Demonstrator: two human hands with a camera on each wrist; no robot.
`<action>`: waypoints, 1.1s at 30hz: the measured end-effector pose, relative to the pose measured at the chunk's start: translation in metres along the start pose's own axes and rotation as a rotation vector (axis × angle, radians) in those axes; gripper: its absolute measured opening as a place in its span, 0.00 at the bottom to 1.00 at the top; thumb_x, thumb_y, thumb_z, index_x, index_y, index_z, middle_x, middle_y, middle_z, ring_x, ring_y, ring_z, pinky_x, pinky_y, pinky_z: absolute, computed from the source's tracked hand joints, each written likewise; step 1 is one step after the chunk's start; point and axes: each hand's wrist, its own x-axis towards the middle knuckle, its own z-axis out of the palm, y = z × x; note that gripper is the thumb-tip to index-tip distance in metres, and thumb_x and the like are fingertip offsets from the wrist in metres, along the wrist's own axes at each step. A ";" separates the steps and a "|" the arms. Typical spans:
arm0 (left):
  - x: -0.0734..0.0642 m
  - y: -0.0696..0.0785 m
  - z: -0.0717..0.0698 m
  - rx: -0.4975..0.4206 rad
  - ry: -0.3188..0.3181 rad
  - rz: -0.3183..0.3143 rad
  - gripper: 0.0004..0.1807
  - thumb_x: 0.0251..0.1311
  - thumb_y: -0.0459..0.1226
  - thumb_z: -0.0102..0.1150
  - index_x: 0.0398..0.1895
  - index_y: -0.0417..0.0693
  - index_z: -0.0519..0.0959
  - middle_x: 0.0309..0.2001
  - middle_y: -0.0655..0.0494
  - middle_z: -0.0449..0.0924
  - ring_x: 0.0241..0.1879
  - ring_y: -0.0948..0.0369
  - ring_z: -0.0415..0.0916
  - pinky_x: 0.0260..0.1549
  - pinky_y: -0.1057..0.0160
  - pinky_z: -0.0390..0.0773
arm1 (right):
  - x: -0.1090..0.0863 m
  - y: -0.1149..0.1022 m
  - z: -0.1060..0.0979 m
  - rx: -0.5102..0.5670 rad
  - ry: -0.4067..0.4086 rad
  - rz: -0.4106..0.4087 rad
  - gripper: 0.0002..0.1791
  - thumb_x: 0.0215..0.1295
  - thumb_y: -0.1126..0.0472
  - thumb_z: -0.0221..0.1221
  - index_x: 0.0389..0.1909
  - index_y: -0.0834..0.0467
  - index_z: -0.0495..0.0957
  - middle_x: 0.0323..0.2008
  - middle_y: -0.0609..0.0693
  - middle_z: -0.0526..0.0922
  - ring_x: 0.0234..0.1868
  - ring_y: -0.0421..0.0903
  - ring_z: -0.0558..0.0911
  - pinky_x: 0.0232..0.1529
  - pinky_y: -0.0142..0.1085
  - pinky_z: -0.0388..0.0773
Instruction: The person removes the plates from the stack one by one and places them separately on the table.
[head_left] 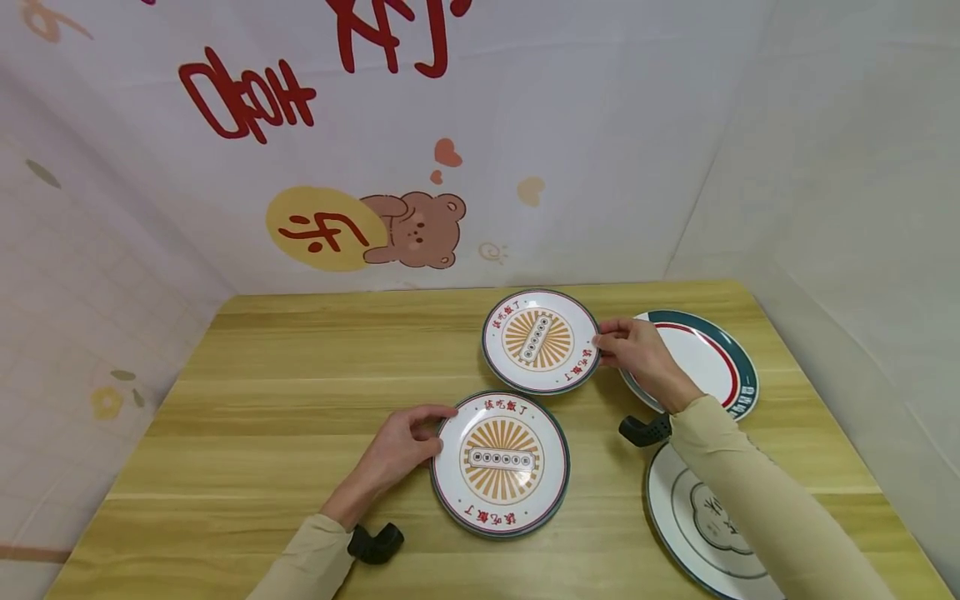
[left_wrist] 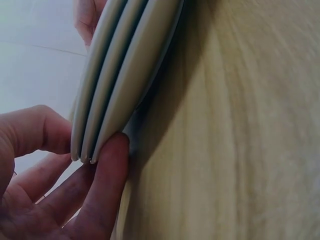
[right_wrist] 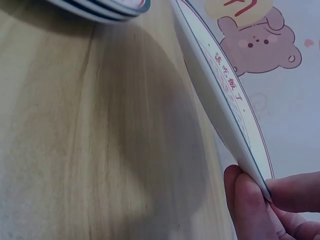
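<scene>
My left hand (head_left: 399, 443) grips the left rim of a stack of white plates (head_left: 501, 462) with red writing and an orange sunburst. In the left wrist view, three stacked rims (left_wrist: 100, 100) sit between the thumb and the fingers. Farther back, my right hand (head_left: 637, 350) pinches the right rim of a single matching plate (head_left: 538, 340). Seen from the right wrist, this plate (right_wrist: 220, 95) is raised above the wooden table (right_wrist: 100, 150), thumb on its upper face and fingers below. The stack (right_wrist: 110, 10) shows at that view's top edge.
Behind my right hand lies a white plate with a wide green rim (head_left: 720, 342). A plate with a grey line drawing (head_left: 690, 517) is at the front right, partly hidden by my right sleeve (head_left: 765, 492). A printed cloth (head_left: 585, 125) hangs along the table's back edge.
</scene>
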 end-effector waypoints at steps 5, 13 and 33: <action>-0.001 0.000 -0.001 -0.019 -0.027 0.023 0.25 0.52 0.23 0.57 0.55 0.47 0.79 0.50 0.49 0.79 0.32 0.59 0.76 0.25 0.64 0.78 | 0.005 0.004 0.001 -0.037 0.022 0.028 0.21 0.70 0.67 0.54 0.59 0.74 0.66 0.48 0.65 0.73 0.38 0.44 0.80 0.46 0.40 0.82; -0.001 -0.003 -0.002 -0.070 -0.078 0.022 0.25 0.53 0.23 0.56 0.57 0.44 0.78 0.46 0.45 0.80 0.35 0.58 0.78 0.27 0.63 0.81 | 0.008 0.007 0.002 -0.055 0.008 0.020 0.19 0.70 0.68 0.53 0.57 0.75 0.66 0.48 0.66 0.73 0.40 0.48 0.80 0.49 0.45 0.80; -0.009 -0.007 -0.006 -0.107 -0.108 0.018 0.25 0.55 0.24 0.56 0.59 0.43 0.76 0.39 0.44 0.83 0.37 0.56 0.80 0.30 0.60 0.83 | 0.005 0.014 0.008 -0.162 0.011 0.029 0.17 0.69 0.68 0.54 0.54 0.73 0.70 0.46 0.66 0.76 0.40 0.50 0.81 0.44 0.41 0.83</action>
